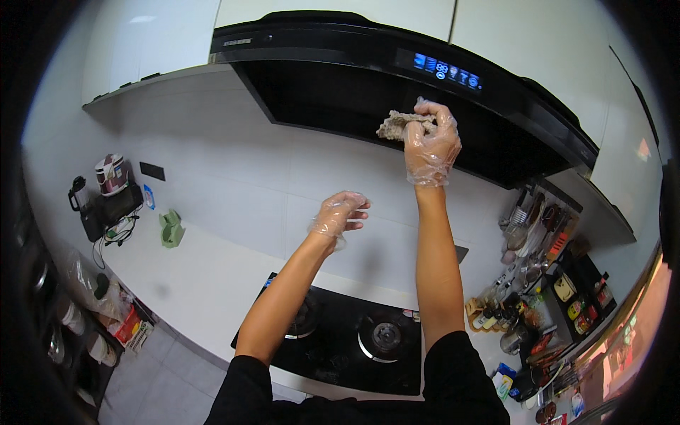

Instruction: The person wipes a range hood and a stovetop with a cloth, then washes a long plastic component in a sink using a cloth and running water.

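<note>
My right hand [433, 146], in a clear plastic glove, grips a crumpled beige-grey cloth [396, 126] between thumb and fingers. It is raised in front of the dark underside of a black range hood [329, 90]; whether the cloth touches the hood I cannot tell. Blue icons glow on the hood's control panel [446, 71]. Lower and to the left, my left hand [340, 215] wears the same kind of glove. Its fingers are loosely curled and apart, holding nothing, in front of the pale wall [223, 170]. Below both arms lies a black two-burner gas hob [350, 350].
White cabinets [340, 13] flank and top the hood. On the left of the counter [212, 271] are a blender [82, 204], a rice cooker [111, 175] and a green holder [171, 229]. Hanging utensils [531, 223] and seasoning bottles [491, 316] crowd the right side.
</note>
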A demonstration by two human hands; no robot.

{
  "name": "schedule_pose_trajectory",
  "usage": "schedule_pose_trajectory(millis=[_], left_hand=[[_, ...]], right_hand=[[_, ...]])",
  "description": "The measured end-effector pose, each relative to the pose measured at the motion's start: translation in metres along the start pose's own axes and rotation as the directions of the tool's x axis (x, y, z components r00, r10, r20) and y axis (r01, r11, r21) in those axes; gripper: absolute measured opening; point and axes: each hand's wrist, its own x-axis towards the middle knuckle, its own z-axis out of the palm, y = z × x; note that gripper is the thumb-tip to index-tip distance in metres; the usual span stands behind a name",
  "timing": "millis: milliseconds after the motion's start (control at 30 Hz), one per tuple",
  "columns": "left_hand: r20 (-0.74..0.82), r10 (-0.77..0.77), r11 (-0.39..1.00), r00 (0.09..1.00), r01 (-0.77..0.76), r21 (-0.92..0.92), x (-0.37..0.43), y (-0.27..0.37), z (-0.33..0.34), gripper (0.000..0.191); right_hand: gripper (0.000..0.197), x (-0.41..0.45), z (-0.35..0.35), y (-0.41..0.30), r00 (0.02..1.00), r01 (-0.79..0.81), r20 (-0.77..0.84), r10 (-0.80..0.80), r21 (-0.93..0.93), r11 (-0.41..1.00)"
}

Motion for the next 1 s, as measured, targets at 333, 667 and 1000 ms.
schedule_pose_trajectory(millis=[333,667,1000], left_hand=[[-0.038,0.014,1.000,0.999,-0.014,-0.015,-0.008,0.013,-0.038,0.016],[-0.138,0.008,1.000,0.990,-0.011,-0.018,-0.026,0.034,-0.097,0.019],[-0.216,0.005,1.000,0.976,-0.010,-0.022,-0.024,0.019,-0.119,0.015]], right_hand=[[0.026,-0.023,0.081,-0.005,0.513,-0.846,0.650,0.561,0.493,0.202],[0.021,0.003,0.145,-0.049,0.530,-0.464,0.539,0.655,0.830,-0.308],[0.036,-0.013,0.229,-0.094,0.613,-0.641,0.387,0.689,0.754,0.147]])
